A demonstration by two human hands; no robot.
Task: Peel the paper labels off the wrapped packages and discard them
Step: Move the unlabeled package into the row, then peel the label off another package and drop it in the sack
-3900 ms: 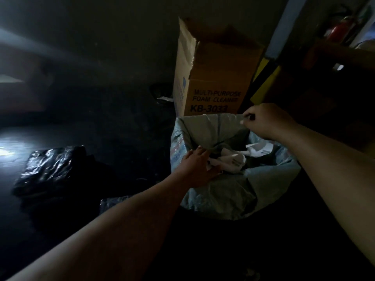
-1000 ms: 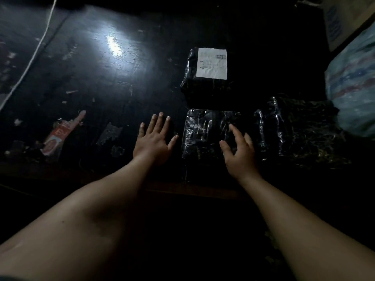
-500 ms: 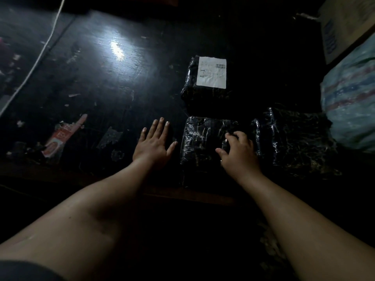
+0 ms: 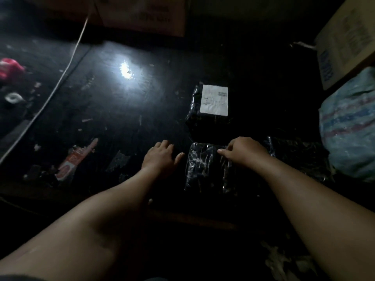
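Three black plastic-wrapped packages lie on the dark floor. The far package point(image 4: 194, 120) carries a white paper label point(image 4: 214, 100) on its top. The near package point(image 4: 203, 169) shows no label, and a third package point(image 4: 300, 157) lies to its right. My left hand point(image 4: 160, 157) rests on the floor just left of the near package, thumb pointing toward it, holding nothing. My right hand point(image 4: 243, 151) sits on the near package's far right corner, with the thumb on top and the fingers curled over the far edge.
A striped woven sack point(image 4: 349, 126) stands at the right, below a cardboard box point(image 4: 345, 41). Another box point(image 4: 142, 13) is at the back. A white cable point(image 4: 60, 78) and a red wrapper point(image 4: 75, 159) lie on the floor at left. Crumpled paper point(image 4: 284, 260) lies near me.
My right hand slid from the near package's top to its far right corner and curled over the edge. My left hand's fingers have bent slightly; it stays on the floor.
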